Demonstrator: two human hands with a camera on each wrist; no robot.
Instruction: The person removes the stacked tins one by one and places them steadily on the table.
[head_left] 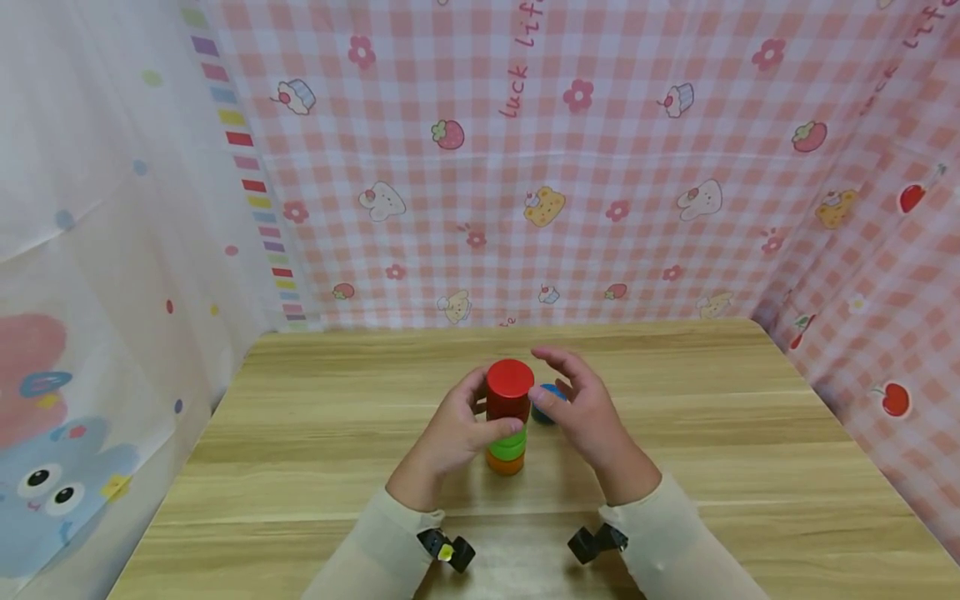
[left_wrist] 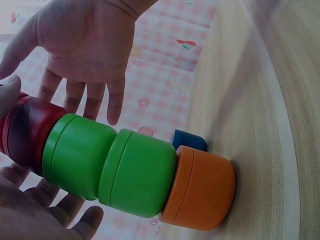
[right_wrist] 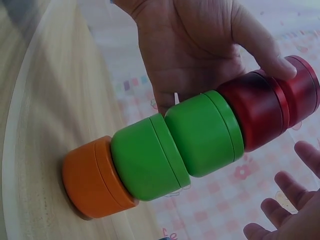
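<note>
A stack of small round lidded jars rises from the table: an orange jar [left_wrist: 200, 189] at the bottom, two green jars [right_wrist: 150, 157] above it, and two red jars [right_wrist: 257, 110] on top. The upper green jar sits a little offset from the one below. My left hand [head_left: 453, 429] holds the upper part of the stack, thumb across the front of the red jars and fingers behind them. On the other side, my right hand [head_left: 588, 421] has its fingers spread, with the thumb close to the top red jar. A blue jar [head_left: 546, 407] stands behind the stack, partly covered by my right hand.
The wooden table [head_left: 315, 433] stretches out on both sides of the stack. A pink checked cloth [head_left: 645, 150] hangs along its back and right edges, and a white patterned cloth [head_left: 97, 250] hangs at the left.
</note>
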